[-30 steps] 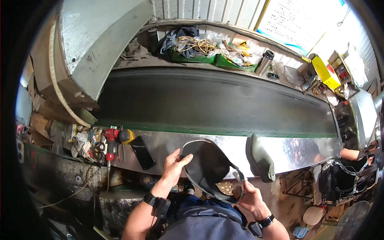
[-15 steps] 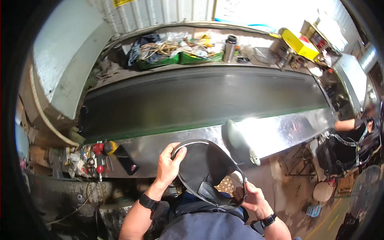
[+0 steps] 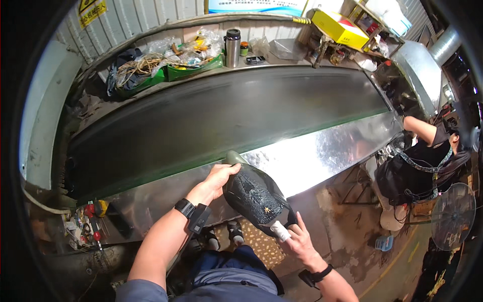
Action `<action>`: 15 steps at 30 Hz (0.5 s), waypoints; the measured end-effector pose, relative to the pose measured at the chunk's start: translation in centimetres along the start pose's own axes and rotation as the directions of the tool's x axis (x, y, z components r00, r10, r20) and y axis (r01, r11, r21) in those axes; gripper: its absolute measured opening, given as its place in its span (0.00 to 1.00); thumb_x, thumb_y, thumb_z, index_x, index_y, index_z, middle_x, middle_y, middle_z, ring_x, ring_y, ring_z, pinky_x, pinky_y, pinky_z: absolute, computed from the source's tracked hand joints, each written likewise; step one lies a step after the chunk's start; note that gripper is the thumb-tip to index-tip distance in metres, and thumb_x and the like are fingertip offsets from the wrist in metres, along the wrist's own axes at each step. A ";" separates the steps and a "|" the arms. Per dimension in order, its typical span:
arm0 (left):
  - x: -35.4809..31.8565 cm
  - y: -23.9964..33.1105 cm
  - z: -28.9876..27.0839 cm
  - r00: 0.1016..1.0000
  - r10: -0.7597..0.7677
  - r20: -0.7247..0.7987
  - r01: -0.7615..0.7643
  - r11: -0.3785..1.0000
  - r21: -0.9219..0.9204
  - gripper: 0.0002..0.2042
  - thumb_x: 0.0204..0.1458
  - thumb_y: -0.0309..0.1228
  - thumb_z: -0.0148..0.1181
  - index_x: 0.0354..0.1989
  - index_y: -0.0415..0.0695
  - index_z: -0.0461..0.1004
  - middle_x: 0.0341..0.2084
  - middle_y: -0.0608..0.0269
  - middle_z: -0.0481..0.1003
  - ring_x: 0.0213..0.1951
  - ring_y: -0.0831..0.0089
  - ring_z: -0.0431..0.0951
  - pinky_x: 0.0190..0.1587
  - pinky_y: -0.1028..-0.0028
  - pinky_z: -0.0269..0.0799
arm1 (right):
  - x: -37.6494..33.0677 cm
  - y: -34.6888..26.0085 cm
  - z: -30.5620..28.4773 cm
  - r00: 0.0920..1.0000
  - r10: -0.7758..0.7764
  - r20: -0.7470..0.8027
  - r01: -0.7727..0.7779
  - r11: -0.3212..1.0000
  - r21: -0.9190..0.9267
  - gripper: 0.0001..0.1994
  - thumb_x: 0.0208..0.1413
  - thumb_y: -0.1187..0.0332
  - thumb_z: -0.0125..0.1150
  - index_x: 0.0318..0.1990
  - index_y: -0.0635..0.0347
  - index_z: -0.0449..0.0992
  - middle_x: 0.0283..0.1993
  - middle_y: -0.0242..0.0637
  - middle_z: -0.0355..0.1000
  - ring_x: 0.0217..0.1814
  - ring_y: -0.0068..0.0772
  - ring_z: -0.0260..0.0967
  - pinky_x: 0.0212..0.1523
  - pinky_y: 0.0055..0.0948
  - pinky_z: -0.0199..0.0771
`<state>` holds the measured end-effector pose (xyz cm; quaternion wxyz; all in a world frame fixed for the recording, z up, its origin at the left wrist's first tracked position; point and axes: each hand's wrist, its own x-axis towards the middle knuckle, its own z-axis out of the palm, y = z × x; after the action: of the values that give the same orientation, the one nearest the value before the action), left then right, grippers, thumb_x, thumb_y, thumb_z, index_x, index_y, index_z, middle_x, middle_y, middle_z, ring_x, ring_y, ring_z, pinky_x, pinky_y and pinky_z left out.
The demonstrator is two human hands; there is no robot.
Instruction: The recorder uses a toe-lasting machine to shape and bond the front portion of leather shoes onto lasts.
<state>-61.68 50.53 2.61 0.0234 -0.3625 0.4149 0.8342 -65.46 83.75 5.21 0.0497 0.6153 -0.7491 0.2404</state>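
Observation:
A black, flexible, shell-like piece (image 3: 246, 183) with a scaly textured panel is held up over the near edge of the metal ledge; I cannot tell its exact kind. My left hand (image 3: 219, 178) pinches its upper left edge, thumb on top. My right hand (image 3: 302, 244) is at its lower right end, index finger raised and the other fingers partly hidden. Something white (image 3: 280, 230), perhaps a finger wrap, shows beside that hand. Behind the piece's top edge pokes the tip of a smooth grey-green form (image 3: 234, 157), its rest hidden.
Beyond the shiny metal ledge (image 3: 347, 146) runs a wide dark belt (image 3: 226, 113). Green trays (image 3: 196, 68), a steel flask (image 3: 232, 48) and a yellow box (image 3: 339, 30) stand behind it. Small tools (image 3: 93, 214) lie left. At right are another person (image 3: 412, 166) and a fan (image 3: 454, 216).
The black piece has turned over, from its hollow inside to its textured outside. Both hands have moved with it, and the view has shifted to the right.

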 end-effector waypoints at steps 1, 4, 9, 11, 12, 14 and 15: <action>1.1 -0.5 0.2 0.994 0.030 -0.105 -0.010 0.983 0.183 0.14 0.59 0.35 0.64 0.43 0.34 0.80 0.38 0.54 0.81 0.37 0.67 0.81 0.43 0.65 0.77 | -0.9 0.5 1.3 0.994 0.068 0.082 -0.068 0.998 0.004 0.17 0.40 0.73 0.69 0.42 0.59 0.81 0.25 0.32 0.67 0.36 0.36 0.69 0.71 0.63 0.59; 4.4 -0.7 0.3 0.915 0.290 -0.281 -0.150 0.890 0.431 0.15 0.55 0.36 0.68 0.40 0.33 0.82 0.36 0.56 0.81 0.38 0.67 0.81 0.43 0.67 0.75 | -1.3 2.8 5.0 0.992 0.123 -0.006 -0.122 0.985 0.123 0.23 0.44 0.76 0.68 0.52 0.58 0.79 0.44 0.40 0.71 0.46 0.43 0.70 0.70 0.62 0.60; 8.9 -0.9 0.1 0.777 0.432 -0.457 -0.069 0.781 0.620 0.16 0.55 0.41 0.66 0.39 0.39 0.83 0.38 0.52 0.80 0.45 0.60 0.79 0.51 0.63 0.71 | 1.7 5.2 9.7 0.865 0.472 -0.170 -0.286 0.741 0.607 0.58 0.34 0.67 0.86 0.73 0.65 0.51 0.73 0.53 0.50 0.74 0.54 0.52 0.73 0.42 0.54; 9.5 -1.4 -0.1 0.640 0.628 -0.443 -0.022 0.591 0.806 0.17 0.57 0.43 0.64 0.39 0.39 0.83 0.40 0.50 0.79 0.46 0.56 0.79 0.51 0.61 0.71 | 2.4 5.5 10.3 0.854 0.520 -0.020 -0.296 0.517 0.803 0.66 0.34 0.64 0.87 0.76 0.66 0.38 0.76 0.53 0.45 0.77 0.50 0.47 0.74 0.43 0.53; 9.4 -1.7 -0.2 0.580 0.715 -0.390 -0.009 0.484 0.875 0.17 0.58 0.44 0.62 0.39 0.40 0.83 0.38 0.48 0.81 0.43 0.56 0.81 0.48 0.62 0.73 | 2.5 5.4 10.3 0.862 0.507 0.000 -0.322 0.546 0.773 0.64 0.36 0.65 0.85 0.76 0.67 0.40 0.77 0.53 0.46 0.76 0.46 0.52 0.72 0.41 0.56; 8.3 -2.3 -0.3 0.618 0.658 -0.430 0.000 0.548 0.837 0.17 0.59 0.44 0.61 0.39 0.40 0.83 0.37 0.48 0.81 0.43 0.54 0.82 0.48 0.60 0.73 | 1.6 4.9 9.5 0.851 0.516 0.096 -0.407 0.534 0.741 0.61 0.39 0.66 0.84 0.75 0.68 0.41 0.75 0.53 0.50 0.74 0.45 0.55 0.71 0.39 0.58; 7.5 -2.5 -0.3 0.657 0.606 -0.448 0.000 0.594 0.804 0.18 0.60 0.44 0.60 0.39 0.40 0.83 0.37 0.48 0.82 0.42 0.52 0.82 0.48 0.59 0.74 | 1.0 4.6 9.0 0.835 0.527 0.159 -0.469 0.529 0.708 0.59 0.41 0.67 0.82 0.75 0.68 0.42 0.74 0.53 0.54 0.72 0.43 0.59 0.69 0.36 0.60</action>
<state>-66.23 49.98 -3.88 -0.1413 -0.5162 0.7553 0.3782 -68.05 79.67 -3.70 -0.2390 0.3346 -0.7334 0.5413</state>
